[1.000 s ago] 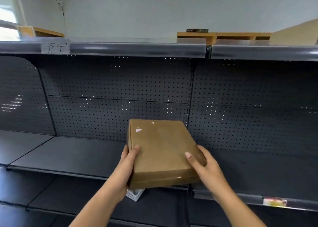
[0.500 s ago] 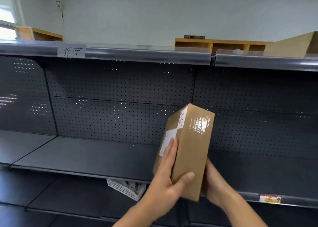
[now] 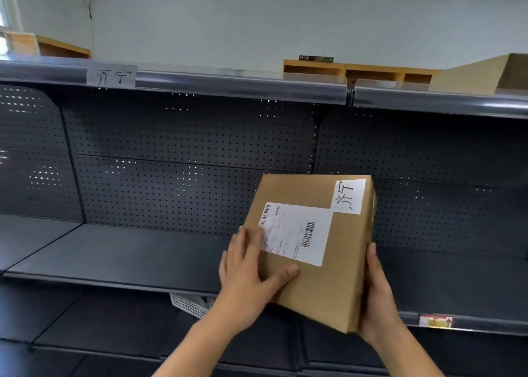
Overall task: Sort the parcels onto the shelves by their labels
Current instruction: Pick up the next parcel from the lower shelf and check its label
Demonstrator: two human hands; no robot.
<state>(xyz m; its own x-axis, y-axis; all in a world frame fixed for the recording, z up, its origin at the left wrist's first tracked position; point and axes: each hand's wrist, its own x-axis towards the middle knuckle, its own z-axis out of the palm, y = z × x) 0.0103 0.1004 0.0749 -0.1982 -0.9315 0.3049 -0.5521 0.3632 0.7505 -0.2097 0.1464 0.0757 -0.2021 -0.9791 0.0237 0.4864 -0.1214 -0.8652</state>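
I hold a brown cardboard parcel (image 3: 337, 274) in front of the dark metal shelving, its labelled face turned toward me. It carries a white shipping label (image 3: 297, 234) with barcodes and a white handwritten tag (image 3: 348, 196) in its upper right corner. My left hand (image 3: 248, 271) grips the parcel's lower left edge, thumb across the face. My right hand (image 3: 377, 294) supports its right side and bottom corner. A matching handwritten tag (image 3: 112, 76) is stuck on the upper shelf's rail at the left. The middle shelf board (image 3: 120, 254) lies behind and below the parcel.
Perforated back panels (image 3: 185, 162) close the shelving. A white perforated basket (image 3: 188, 305) peeks out under the middle shelf. A tilted cardboard piece (image 3: 480, 74) and wooden cubbies (image 3: 357, 71) sit behind the top shelf. A small coloured sticker (image 3: 435, 321) marks the right shelf rail.
I have turned the parcel over from its plain face, through an edge-on pose, so the labelled face now shows. My left thumb moved onto that face.
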